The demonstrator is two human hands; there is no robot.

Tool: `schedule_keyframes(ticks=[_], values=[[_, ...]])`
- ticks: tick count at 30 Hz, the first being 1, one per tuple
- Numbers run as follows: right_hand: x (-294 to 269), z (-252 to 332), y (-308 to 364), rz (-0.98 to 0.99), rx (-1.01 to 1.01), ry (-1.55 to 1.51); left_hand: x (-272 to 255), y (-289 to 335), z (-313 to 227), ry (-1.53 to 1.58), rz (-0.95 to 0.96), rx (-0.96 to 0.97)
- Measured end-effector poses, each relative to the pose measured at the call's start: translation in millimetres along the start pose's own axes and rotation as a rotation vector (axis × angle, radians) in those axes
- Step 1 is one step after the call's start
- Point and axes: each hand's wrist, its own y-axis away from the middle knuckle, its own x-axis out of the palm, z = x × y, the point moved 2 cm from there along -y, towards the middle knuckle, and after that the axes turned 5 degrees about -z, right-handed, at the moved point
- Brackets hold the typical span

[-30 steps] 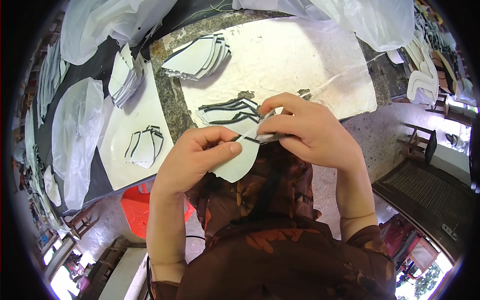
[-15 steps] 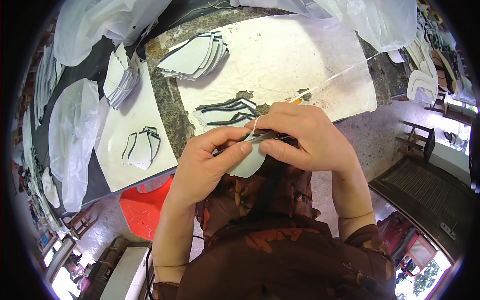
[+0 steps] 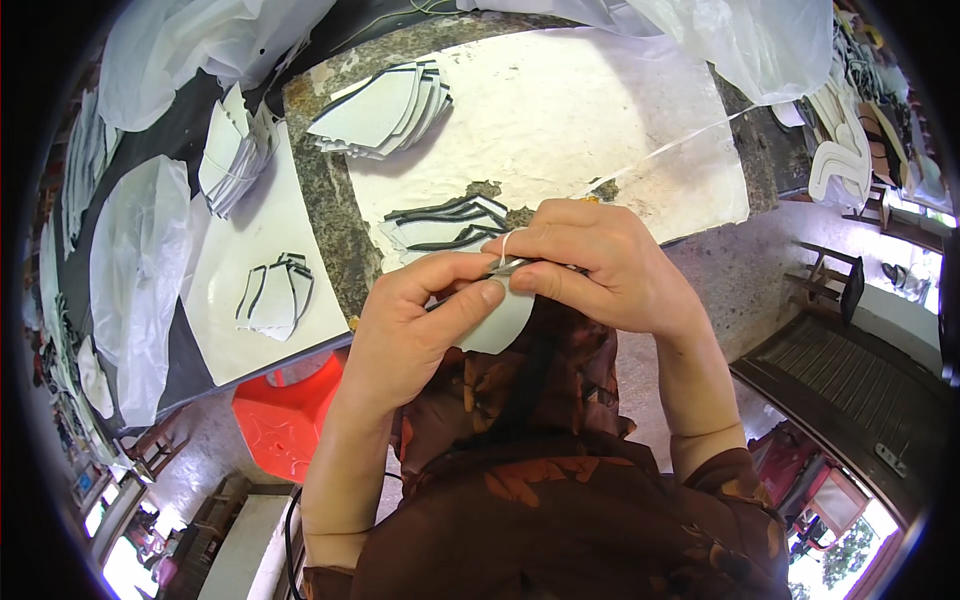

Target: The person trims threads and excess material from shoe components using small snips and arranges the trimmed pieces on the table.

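Close to my body, over my lap, a pale, thin cut piece [image 3: 508, 328] with a rounded lower edge hangs between both hands. My left hand [image 3: 412, 318] pinches its upper left part between thumb and bent fingers. On the other side, my right hand [image 3: 608, 262] is closed with thumb and forefinger at the piece's dark upper edge. A narrow white strip [image 3: 665, 150] crosses the board from the upper right, and a thin white loop shows at the right fingertips. Whether loop and strip are one is hidden. Beyond the fingers lie several dark-edged pale pieces [image 3: 450, 222].
A fanned stack of pale pieces [image 3: 385, 108] rests on the white board [image 3: 570, 110]. To the left are a tied bundle [image 3: 232, 155], a small stack [image 3: 275, 298] and a plastic bag [image 3: 140, 270]. A red stool [image 3: 285, 425] stands below the table's left edge.
The right thumb and fingers have shifted slightly up and left along the piece's upper edge. The left hand keeps its pinch. The whole view has moved a little.
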Motion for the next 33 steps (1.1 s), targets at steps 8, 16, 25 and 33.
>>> schedule_keyframes(ticks=[8,16,25,33], values=[[0,6,-8,-0.017,0.228,-0.194,-10,2,-2,0.009,0.000,-0.038],[5,15,-5,0.024,0.235,-0.095,-43,26,-23,-0.380,0.048,0.261],[35,22,-3,0.173,0.119,-0.068,-161,54,-24,-1.219,-0.788,0.533],[38,43,-4,0.243,-0.015,-0.160,-67,32,-11,0.031,0.025,0.029]])
